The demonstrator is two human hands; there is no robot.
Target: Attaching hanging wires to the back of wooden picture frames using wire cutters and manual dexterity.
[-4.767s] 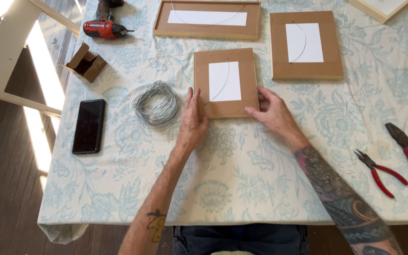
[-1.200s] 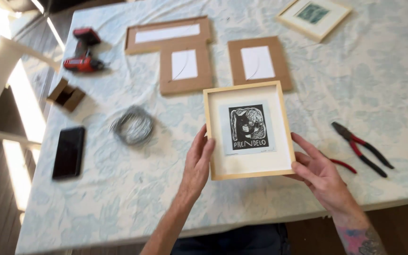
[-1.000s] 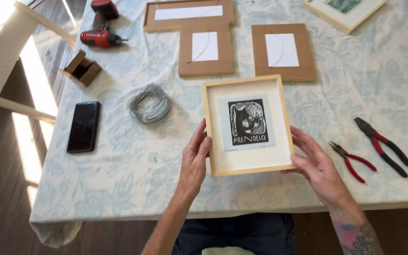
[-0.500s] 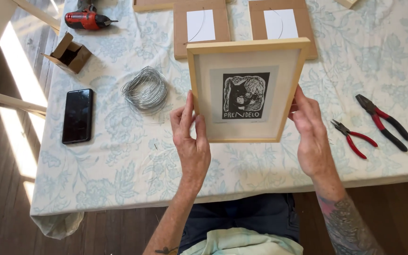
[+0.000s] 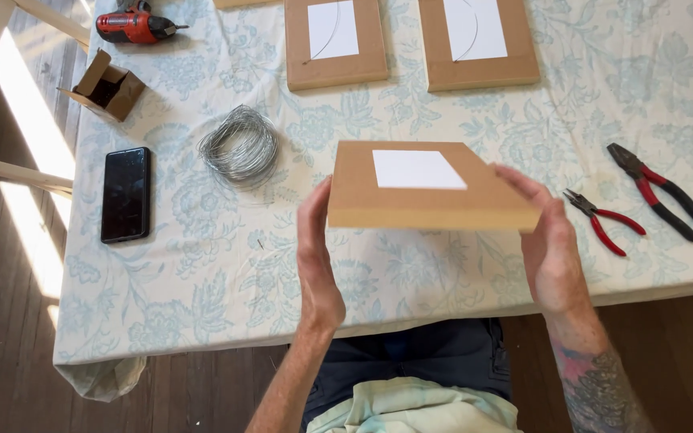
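Head view, three frames [image 5: 431, 188], two pliers [image 5: 651, 192]

The picture frame [image 5: 431, 188] is a square, shallow wooden one, turned back-side up: brown backing board with a white rectangular label at its centre. It is tilted nearly flat, held above the table, near edge toward six o'clock.

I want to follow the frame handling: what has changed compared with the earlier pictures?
The frame, held between left hand and right hand, was tipped over: its brown back now faces up instead of the print. Wire coil, phone and pliers stayed in place.
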